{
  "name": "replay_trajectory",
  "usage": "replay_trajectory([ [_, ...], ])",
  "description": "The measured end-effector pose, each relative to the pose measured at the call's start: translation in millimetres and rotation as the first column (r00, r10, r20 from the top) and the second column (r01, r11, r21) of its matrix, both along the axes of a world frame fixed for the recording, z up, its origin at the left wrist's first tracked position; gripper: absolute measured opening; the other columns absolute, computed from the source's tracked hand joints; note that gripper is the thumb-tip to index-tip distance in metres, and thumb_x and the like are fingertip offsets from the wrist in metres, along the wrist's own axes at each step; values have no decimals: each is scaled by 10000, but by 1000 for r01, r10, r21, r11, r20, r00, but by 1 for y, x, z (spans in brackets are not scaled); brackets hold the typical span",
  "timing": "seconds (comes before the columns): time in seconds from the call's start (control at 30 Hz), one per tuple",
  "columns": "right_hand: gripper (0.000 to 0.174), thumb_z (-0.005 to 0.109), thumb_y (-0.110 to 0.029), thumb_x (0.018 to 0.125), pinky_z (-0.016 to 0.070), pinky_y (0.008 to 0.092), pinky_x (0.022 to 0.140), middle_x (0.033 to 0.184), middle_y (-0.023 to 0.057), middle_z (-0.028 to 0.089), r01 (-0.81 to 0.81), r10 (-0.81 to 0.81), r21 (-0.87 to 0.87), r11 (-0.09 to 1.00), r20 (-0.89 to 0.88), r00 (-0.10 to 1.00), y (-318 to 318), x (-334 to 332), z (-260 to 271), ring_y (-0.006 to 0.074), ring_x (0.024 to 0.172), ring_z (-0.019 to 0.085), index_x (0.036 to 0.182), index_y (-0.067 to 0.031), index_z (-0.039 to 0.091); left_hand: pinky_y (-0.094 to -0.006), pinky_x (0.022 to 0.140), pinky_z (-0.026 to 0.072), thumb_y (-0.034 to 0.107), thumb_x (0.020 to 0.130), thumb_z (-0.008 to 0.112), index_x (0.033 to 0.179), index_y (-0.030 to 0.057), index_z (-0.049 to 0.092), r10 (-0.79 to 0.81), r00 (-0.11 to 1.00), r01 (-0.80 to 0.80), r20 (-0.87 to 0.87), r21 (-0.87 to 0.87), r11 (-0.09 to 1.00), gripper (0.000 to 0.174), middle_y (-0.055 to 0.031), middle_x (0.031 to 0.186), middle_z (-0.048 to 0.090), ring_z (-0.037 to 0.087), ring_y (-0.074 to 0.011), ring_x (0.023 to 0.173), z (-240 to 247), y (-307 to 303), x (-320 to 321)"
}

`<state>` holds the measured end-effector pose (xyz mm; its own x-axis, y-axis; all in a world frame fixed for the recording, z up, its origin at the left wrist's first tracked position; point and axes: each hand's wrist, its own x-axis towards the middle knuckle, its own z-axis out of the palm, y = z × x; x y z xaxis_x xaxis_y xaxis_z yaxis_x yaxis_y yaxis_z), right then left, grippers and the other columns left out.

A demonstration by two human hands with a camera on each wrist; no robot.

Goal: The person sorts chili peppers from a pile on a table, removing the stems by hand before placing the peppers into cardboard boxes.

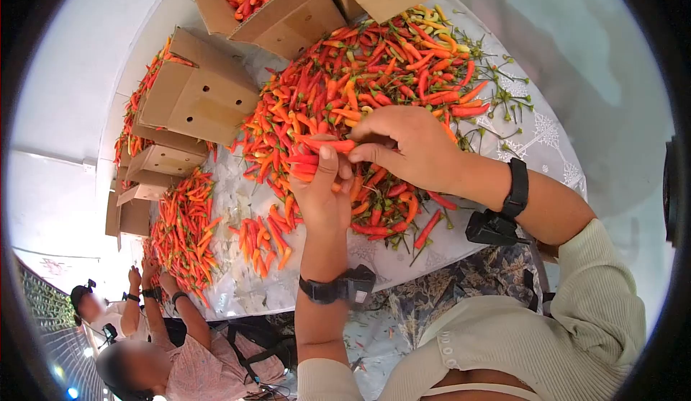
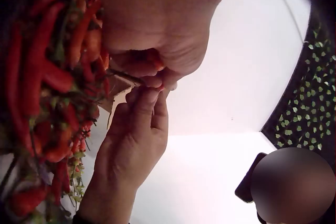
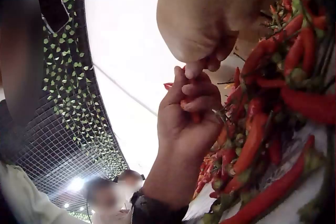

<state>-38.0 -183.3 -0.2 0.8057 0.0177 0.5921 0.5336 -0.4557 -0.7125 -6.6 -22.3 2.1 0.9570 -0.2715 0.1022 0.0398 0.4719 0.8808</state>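
My left hand [image 1: 322, 198] is over the near side of a large pile of chili peppers [image 1: 309, 91], holding a few red chili peppers [image 1: 302, 160] in its curled fingers. One red chili pepper [image 1: 327, 144] lies above the left thumb, its end meeting the fingertips of my right hand [image 1: 421, 149]. Thumb and forefinger of the right hand pinch that end. In the left wrist view a thin stem [image 2: 125, 77] shows beside the meeting fingers. The right wrist view shows the left hand [image 3: 184, 113] curled around red peppers, partly hidden by its fingers.
Loose green stems [image 1: 515, 102] lie along the table's right edge. Cardboard boxes [image 1: 209, 88] with chili peppers stand at the back and left. A second pepper pile [image 1: 183, 228] is farther left, where another person [image 1: 194, 365] works. The tabletop [image 1: 237, 286] has a pale patterned cover.
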Motion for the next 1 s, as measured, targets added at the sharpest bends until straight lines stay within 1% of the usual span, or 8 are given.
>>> replay_trajectory([
  [0.17, 155, 657, -194, 783, 461, 413, 622, 731, 98, 589, 2, 6, -89, 996, 93, 996, 1, 1, -2, 316, 715, 591, 784, -55, 590, -196, 446, 358, 173, 888, 632, 1017, 4, 553, 52, 998, -54, 20, 108, 993, 227, -42, 756, 593, 508, -71, 559, 3, -3, -3],
  [0.27, 125, 653, -158, 777, 459, 408, 610, 718, 95, 575, -34, 45, -78, 996, 140, 989, 2, -1, -1, 310, 699, 587, 770, -55, 583, -196, 445, 362, 180, 898, 616, 1001, 3, 553, 4, 999, -11, 52, 122, 992, 214, -47, 765, 595, 511, -70, 561, 0, 0, -2],
  [0.4, 137, 706, -129, 730, 449, 377, 568, 698, 77, 573, -87, 108, -93, 992, 260, 960, 0, 2, -3, 284, 657, 578, 783, -65, 599, -190, 438, 355, 190, 909, 595, 973, 8, 553, -128, 992, 128, -4, -3, 992, 198, -40, 745, 582, 498, -68, 548, 4, 3, -2],
  [0.6, 128, 702, -121, 732, 458, 364, 582, 726, 73, 586, -68, 123, -143, 987, 418, 900, 2, 4, -5, 276, 671, 584, 791, -67, 602, -191, 444, 350, 229, 921, 572, 971, 24, 546, -270, 961, 264, -55, -103, 959, 213, -25, 787, 559, 481, -76, 553, 1, 11, 4],
  [0.7, 88, 655, -123, 759, 461, 382, 589, 701, 72, 556, -36, 78, -133, 990, 322, 944, 0, 1, 1, 285, 670, 575, 765, -72, 584, -202, 480, 377, 246, 931, 550, 997, 45, 538, -299, 953, 288, -55, -158, 945, 212, -19, 844, 555, 502, -89, 609, 0, 13, 7],
  [0.8, 79, 641, -103, 768, 467, 389, 653, 767, 81, 578, 150, -142, -15, 989, 245, 959, -11, 11, -3, 292, 756, 579, 829, -68, 606, -213, 519, 405, 250, 945, 520, 1019, 76, 529, -277, 955, 240, -108, -268, 933, 189, -13, 881, 552, 521, -105, 668, -2, 17, 12],
  [0.9, 132, 618, -84, 778, 459, 399, 739, 868, 99, 597, 461, -422, -93, 882, 277, 863, -25, 22, -5, 300, 877, 569, 909, -73, 626, -221, 531, 414, 235, 954, 500, 1030, 106, 525, -161, 969, 107, -186, -270, 957, 151, -10, 897, 552, 521, -114, 697, 2, 18, 13],
  [1.0, 264, 593, -85, 800, 424, 412, 864, 1040, 118, 588, 387, -317, -350, 853, 242, 917, -35, 28, -13, 298, 1031, 527, 1062, -103, 619, -221, 518, 407, 198, 947, 514, 1024, 122, 524, -76, 966, 21, -249, -219, 976, 108, -6, 892, 551, 506, -113, 688, 12, 10, 6],
])
